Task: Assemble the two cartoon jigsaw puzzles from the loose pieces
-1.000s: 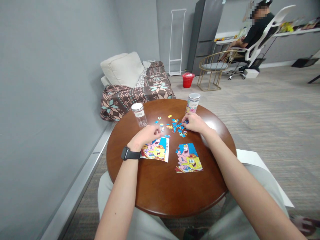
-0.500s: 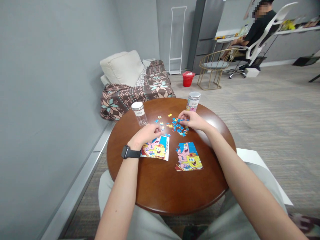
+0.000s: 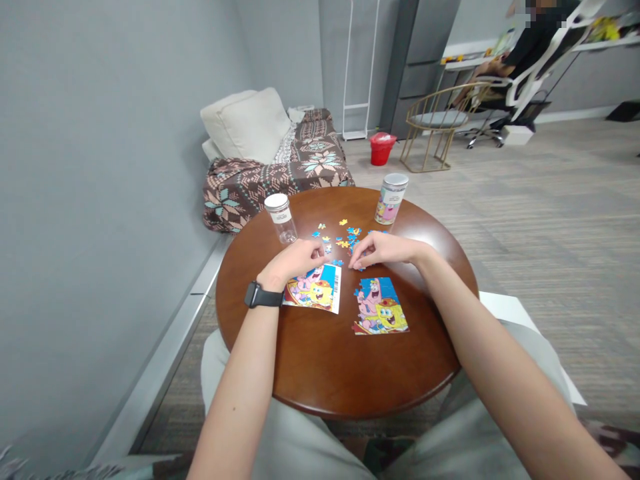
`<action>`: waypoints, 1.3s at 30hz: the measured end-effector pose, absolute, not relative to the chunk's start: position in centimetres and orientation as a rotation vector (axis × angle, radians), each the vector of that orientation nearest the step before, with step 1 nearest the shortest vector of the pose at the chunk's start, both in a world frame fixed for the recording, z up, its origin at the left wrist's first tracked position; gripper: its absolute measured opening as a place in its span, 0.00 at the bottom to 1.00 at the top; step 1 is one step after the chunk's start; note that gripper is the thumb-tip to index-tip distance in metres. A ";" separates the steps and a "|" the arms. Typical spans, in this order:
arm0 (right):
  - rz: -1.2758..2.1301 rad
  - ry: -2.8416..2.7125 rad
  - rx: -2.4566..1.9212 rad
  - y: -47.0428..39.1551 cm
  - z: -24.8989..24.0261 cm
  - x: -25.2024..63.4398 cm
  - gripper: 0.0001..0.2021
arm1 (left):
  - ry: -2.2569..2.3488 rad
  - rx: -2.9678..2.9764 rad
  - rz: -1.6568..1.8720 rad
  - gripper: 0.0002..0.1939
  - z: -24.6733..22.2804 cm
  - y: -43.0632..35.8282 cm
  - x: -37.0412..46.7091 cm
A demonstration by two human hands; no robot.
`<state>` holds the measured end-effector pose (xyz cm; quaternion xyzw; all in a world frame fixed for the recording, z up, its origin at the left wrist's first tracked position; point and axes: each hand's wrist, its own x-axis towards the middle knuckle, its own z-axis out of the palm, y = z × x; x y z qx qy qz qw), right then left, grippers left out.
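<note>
On the table, a partly joined cartoon jigsaw puzzle (image 3: 383, 307) lies with an uneven left edge. Left of it is a printed picture card (image 3: 320, 293) of the same scene. My left hand (image 3: 300, 259) rests over the card's top edge, its fingers curled together; anything between them is hidden. Just beyond the puzzle, my right hand (image 3: 380, 250) points down with thumb and fingertips pinched close to the tabletop. What the pinch holds is too small to make out. Loose puzzle pieces (image 3: 343, 244), mostly blue and yellow, spread beyond both hands, some covered by the right one.
A clear jar (image 3: 283, 220) with a white lid stands at the round table's (image 3: 320, 373) back left. A printed canister (image 3: 391, 200) stands at the back right. Farther off are a covered sofa (image 3: 280, 160), a red bin (image 3: 383, 149), a wire chair (image 3: 435, 123) and a seated person (image 3: 535, 50).
My right hand has come nearer and slightly left, off the far part of the loose pieces, uncovering the canister's base. My left hand stays over the card. The view has tilted slightly down.
</note>
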<state>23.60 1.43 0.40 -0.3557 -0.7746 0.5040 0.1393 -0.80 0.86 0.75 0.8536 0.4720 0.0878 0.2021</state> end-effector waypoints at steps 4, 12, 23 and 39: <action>1.497 -2.226 -1.080 1.3 0.5 23.7 0.16 | 1.320 2.389 0.260 0.11 0.7 0.9 -0.8; 1.609 -2.180 -1.100 1.2 0.5 23.6 0.16 | 1.320 2.388 0.241 0.11 1.0 0.7 -0.7; 1.557 -2.307 -1.050 1.0 0.6 23.4 0.12 | 1.316 2.383 0.252 0.11 0.7 0.9 -0.8; 1.358 -2.568 -1.025 0.5 1.2 22.6 0.12 | 1.316 2.370 0.229 0.10 0.6 1.0 -0.8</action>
